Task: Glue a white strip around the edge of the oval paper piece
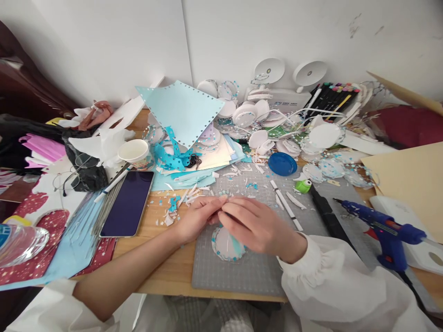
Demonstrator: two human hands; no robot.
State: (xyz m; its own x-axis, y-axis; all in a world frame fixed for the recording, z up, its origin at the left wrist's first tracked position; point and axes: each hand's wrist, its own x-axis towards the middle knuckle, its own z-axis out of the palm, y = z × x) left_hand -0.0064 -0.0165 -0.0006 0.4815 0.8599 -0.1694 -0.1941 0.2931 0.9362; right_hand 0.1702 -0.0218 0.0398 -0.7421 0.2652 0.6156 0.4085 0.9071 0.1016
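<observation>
My left hand [197, 217] and my right hand [258, 225] meet over the grey cutting mat [242, 272], fingertips pinched together at one spot. Under them lies a small white paper disc [226, 243] edged with light blue dots, with a blue strip at its right side. Both hands hold its upper part; what exactly the fingertips pinch is hidden. White sleeves cover my right wrist and left upper arm.
A dark phone [128, 208] lies left of the mat. A blue glue gun [384, 230] rests at the right. A blue lid [282, 163], a green punch [303, 185], a paper cup [134, 152], glasses [72, 170], light blue sheets [182, 110] and several paper discs crowd the back.
</observation>
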